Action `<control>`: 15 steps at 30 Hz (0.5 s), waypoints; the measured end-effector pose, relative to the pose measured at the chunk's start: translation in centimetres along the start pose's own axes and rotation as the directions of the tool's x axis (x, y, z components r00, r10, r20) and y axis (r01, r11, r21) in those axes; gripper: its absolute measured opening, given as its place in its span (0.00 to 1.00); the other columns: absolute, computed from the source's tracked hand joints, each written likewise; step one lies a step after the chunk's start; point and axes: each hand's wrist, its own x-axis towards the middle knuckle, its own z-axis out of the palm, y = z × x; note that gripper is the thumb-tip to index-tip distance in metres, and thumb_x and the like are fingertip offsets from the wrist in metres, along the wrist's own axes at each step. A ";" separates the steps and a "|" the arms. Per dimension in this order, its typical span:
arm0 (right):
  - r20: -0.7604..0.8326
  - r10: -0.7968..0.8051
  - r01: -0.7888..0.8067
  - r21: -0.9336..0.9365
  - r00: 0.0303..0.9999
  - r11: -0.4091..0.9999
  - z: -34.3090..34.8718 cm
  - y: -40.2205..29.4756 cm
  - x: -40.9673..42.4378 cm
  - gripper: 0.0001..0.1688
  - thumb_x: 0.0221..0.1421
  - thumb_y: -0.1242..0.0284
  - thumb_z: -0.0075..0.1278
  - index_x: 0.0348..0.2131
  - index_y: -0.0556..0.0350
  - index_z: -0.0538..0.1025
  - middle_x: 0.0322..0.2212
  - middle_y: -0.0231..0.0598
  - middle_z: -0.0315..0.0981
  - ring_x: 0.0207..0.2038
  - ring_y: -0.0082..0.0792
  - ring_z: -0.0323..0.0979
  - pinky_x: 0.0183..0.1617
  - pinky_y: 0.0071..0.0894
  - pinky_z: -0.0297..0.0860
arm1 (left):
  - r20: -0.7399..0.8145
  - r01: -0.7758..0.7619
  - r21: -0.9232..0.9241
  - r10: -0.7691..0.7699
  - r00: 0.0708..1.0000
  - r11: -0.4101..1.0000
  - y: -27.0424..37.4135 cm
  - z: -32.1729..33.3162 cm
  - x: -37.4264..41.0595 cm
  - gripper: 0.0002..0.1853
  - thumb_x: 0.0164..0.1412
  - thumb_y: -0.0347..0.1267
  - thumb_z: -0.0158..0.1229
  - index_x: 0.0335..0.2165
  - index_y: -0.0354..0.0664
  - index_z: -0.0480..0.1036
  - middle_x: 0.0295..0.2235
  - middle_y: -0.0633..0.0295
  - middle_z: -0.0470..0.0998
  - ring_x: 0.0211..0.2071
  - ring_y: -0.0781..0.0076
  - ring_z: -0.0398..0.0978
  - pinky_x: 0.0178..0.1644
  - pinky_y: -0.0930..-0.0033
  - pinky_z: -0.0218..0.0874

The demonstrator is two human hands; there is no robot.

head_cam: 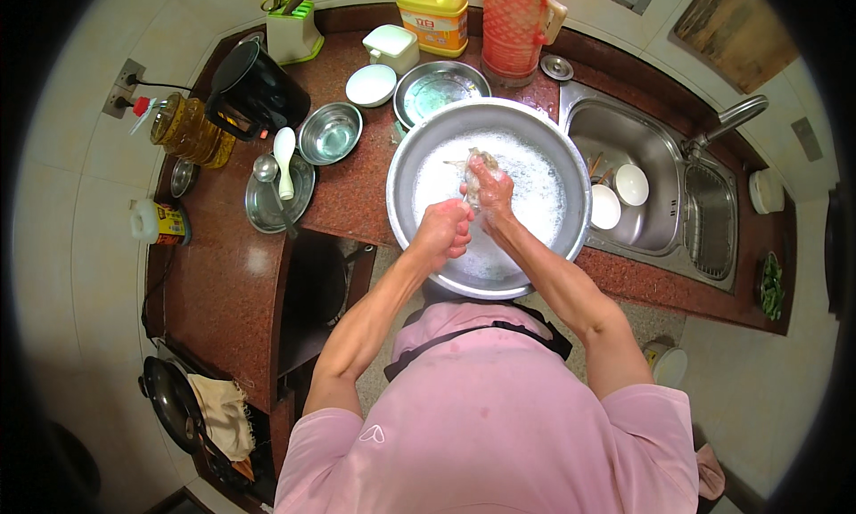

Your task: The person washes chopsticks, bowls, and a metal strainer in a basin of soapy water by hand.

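Note:
A large round metal basin (404,240) stands in front of me at the counter's edge, with foamy, soapy water (535,200) in it. Over the foam, my right hand (491,186) is closed on a wet, greyish-brown cloth (476,156), part of which sticks out beyond the fingers. My left hand (443,230) is curled in a fist close by on the left. Its thumb and forefinger pinch something thin and shiny that meets the cloth; what it is cannot be made out.
Right of the basin is a steel sink (642,233) holding white bowls (630,184) and chopsticks. Behind it stand a metal plate (441,89), a red patterned jug (511,39) and a yellow detergent jug (431,19). To the left are a steel bowl (331,134) and a black kettle (257,89).

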 end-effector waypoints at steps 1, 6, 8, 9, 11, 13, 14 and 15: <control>0.038 0.072 -0.072 0.004 0.997 0.997 -0.3 0.2 -0.3 0.18 0.48 0.63 0.55 0.33 0.59 0.73 0.19 0.33 0.69 0.19 0.25 0.67 0.22 0.23 0.65 | -0.014 0.011 0.017 -0.011 1.000 1.000 -0.1 -0.1 0.0 0.06 0.56 0.30 0.46 0.24 0.42 0.64 0.13 0.74 0.54 0.11 0.86 0.47 0.11 0.80 0.36; 0.267 0.250 -0.228 -0.109 0.931 0.967 -2.2 -0.1 0.1 0.16 0.46 0.68 0.55 0.33 0.59 0.72 0.20 0.37 0.71 0.20 0.24 0.68 0.22 0.22 0.66 | -0.070 0.020 0.110 -0.012 0.997 0.994 -0.2 -0.7 0.0 0.05 0.55 0.30 0.45 0.24 0.41 0.64 0.14 0.72 0.55 0.11 0.85 0.48 0.12 0.79 0.37; 0.362 0.260 -0.129 -0.349 0.895 0.928 -4.3 0.2 2.3 0.17 0.44 0.67 0.56 0.34 0.58 0.72 0.23 0.38 0.72 0.26 0.27 0.70 0.29 0.27 0.69 | -0.091 0.025 0.184 -0.008 0.996 0.983 0.0 -0.7 0.1 0.05 0.54 0.30 0.45 0.24 0.41 0.64 0.14 0.72 0.56 0.12 0.84 0.49 0.12 0.78 0.38; 0.407 0.249 0.003 -0.525 0.879 0.851 -5.3 -0.3 3.4 0.19 0.45 0.66 0.56 0.35 0.58 0.71 0.26 0.40 0.72 0.28 0.30 0.70 0.32 0.30 0.68 | -0.102 0.027 0.222 -0.005 0.995 0.975 0.2 -0.8 0.3 0.05 0.53 0.30 0.45 0.24 0.41 0.64 0.14 0.71 0.56 0.12 0.84 0.50 0.13 0.78 0.38; 0.497 0.259 0.284 -0.771 0.828 0.570 -7.1 -1.6 5.4 0.22 0.45 0.63 0.55 0.37 0.58 0.70 0.30 0.44 0.72 0.32 0.35 0.71 0.36 0.36 0.68 | -0.112 0.018 0.287 0.015 0.994 0.958 0.3 -1.6 1.1 0.05 0.53 0.30 0.45 0.24 0.40 0.64 0.15 0.71 0.57 0.12 0.83 0.51 0.13 0.77 0.39; 0.509 0.105 0.511 -0.859 0.855 0.001 -6.7 -4.2 5.4 0.27 0.46 0.56 0.53 0.42 0.53 0.68 0.36 0.49 0.69 0.38 0.45 0.70 0.40 0.43 0.67 | -0.123 0.007 0.329 0.036 0.992 0.944 0.5 -2.2 1.4 0.05 0.53 0.30 0.45 0.24 0.40 0.64 0.15 0.70 0.58 0.13 0.83 0.51 0.13 0.77 0.40; 0.392 0.097 0.404 -0.892 0.915 -0.202 -5.8 -5.8 3.8 0.25 0.50 0.55 0.48 0.43 0.48 0.66 0.40 0.53 0.65 0.41 0.50 0.69 0.41 0.47 0.67 | -0.131 -0.001 0.339 0.048 0.990 0.941 0.6 -2.4 1.4 0.05 0.52 0.30 0.45 0.24 0.40 0.64 0.15 0.70 0.58 0.13 0.82 0.52 0.13 0.77 0.40; 0.411 0.086 0.419 -0.873 0.908 -0.250 -5.5 -5.3 3.0 0.22 0.51 0.57 0.47 0.43 0.46 0.67 0.41 0.53 0.64 0.42 0.51 0.68 0.41 0.48 0.67 | -0.126 -0.009 0.357 0.058 0.990 0.934 0.8 -2.3 1.5 0.05 0.52 0.30 0.46 0.24 0.40 0.65 0.15 0.70 0.58 0.13 0.82 0.52 0.13 0.76 0.40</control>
